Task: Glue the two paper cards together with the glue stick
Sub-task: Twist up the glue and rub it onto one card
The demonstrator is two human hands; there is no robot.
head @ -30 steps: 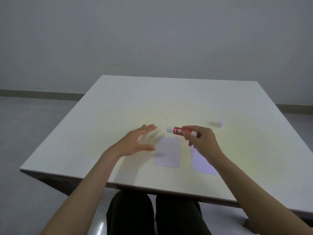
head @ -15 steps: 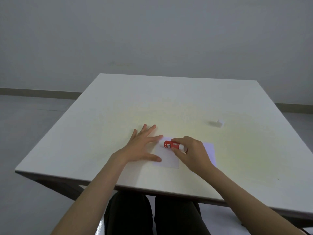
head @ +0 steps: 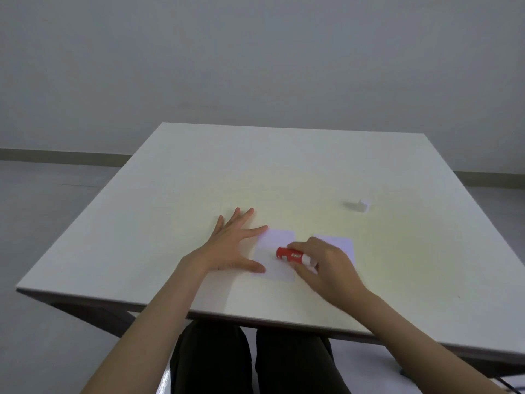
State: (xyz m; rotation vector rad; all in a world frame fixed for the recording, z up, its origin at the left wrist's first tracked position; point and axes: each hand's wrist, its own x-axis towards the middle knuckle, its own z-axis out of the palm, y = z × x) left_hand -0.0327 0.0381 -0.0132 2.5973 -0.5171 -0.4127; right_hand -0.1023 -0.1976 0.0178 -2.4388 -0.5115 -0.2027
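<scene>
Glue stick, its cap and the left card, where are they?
Glue stick (head: 289, 254), head view, red label.
Cap (head: 364, 205), head view, its side.
Left card (head: 277, 238), head view, bare far part.

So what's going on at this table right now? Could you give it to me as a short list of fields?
surface: white table
left hand: flat, fingers spread, thumb and forefinger pinning the left edge of the left card
right hand: gripping the glue stick
glue stick: red body, lying low over the left card, tip pointing left
right card: flat on the table beside the left card, partly hidden by the right hand
cap: small, white, alone farther back on the right
cards joined: not yet, side by side
</scene>
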